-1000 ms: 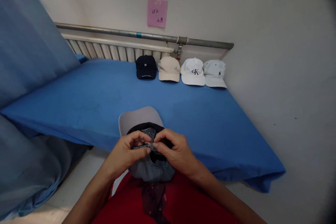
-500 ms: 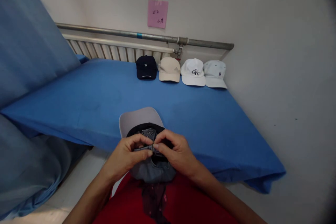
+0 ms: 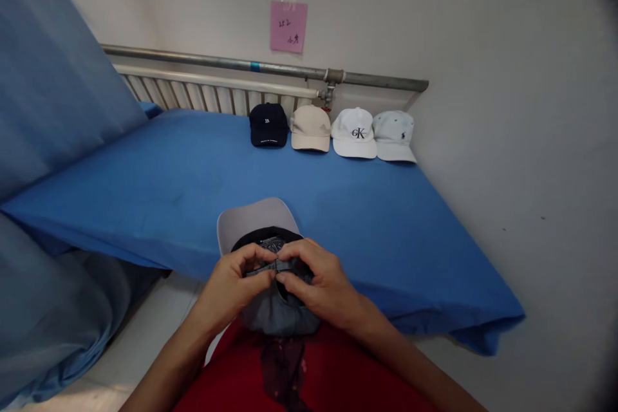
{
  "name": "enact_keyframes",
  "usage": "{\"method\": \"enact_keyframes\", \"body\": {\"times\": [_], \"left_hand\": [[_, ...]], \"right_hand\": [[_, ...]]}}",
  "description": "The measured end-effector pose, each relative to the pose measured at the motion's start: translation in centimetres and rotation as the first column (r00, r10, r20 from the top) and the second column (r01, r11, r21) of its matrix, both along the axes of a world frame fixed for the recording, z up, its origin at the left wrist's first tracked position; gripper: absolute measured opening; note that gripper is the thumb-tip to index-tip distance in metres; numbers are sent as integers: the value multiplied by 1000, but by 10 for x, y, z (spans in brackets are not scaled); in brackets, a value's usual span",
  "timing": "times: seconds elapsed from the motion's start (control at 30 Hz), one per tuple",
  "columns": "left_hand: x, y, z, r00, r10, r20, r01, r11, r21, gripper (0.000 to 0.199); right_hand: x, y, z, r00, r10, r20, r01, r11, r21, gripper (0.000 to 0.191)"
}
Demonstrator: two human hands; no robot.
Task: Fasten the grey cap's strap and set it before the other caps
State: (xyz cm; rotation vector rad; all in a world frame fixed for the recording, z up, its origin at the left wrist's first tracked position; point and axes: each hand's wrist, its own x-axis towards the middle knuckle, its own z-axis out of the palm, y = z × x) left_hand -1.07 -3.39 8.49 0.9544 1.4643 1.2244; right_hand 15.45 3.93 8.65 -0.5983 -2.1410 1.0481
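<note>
A grey baseball cap [image 3: 258, 219] is held upside down against my red shirt, its brim pointing away over the edge of the blue cloth and its dark inside showing. My left hand [image 3: 226, 286] pinches the back strap [image 3: 284, 266] of this cap between thumb and fingers. From the other side my right hand [image 3: 323, 280] closes on the same strap, the fingertips of both hands almost meeting at its middle. Below the strap lies the cap's rear opening, partly covered by my right thumb. Any buckle at the fingertips is too small to make out.
Along the back of the blue-covered surface [image 3: 193, 180] stand a navy cap [image 3: 268, 125], a beige cap [image 3: 311, 129], a white cap [image 3: 355, 133] and a pale blue cap [image 3: 394, 135]. Behind them are a radiator [image 3: 212, 98] and a metal pipe [image 3: 381, 81]. A blue curtain [image 3: 62, 77] hangs at left.
My fingers have shifted slightly on the strap; the right thumb and forefinger are spread a little further apart. The grey cap stays almost in place.
</note>
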Motion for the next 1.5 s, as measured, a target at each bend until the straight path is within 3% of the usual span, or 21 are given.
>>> {"method": "enact_keyframes", "body": {"times": [0.13,0.3,0.6,1.07,1.33,1.5], "left_hand": [[0,1,-2,1000,28,-12,-28,1000,8,18],[0,2,-5,999,34,42,-33,999,-16,20],[-10,2,-1,960,-76,269,106,989,-99,17],[-8,9,5,969,-110,223,137,984,-111,11],[-12,5,1,933,-87,349,107,993,-39,10],[-17,2,4,937,-102,333,124,991,-45,8]], "right_hand": [[-2,-1,-2,1000,16,-17,-15,999,45,19],[-3,0,-6,999,22,-31,-23,1000,-13,19],[-3,1,-12,989,51,-136,-45,998,46,16],[-4,1,-14,984,94,-149,-73,987,145,19],[-5,2,-17,977,77,-199,-45,986,160,21],[-5,1,-16,969,78,-236,-37,985,171,23]]}}
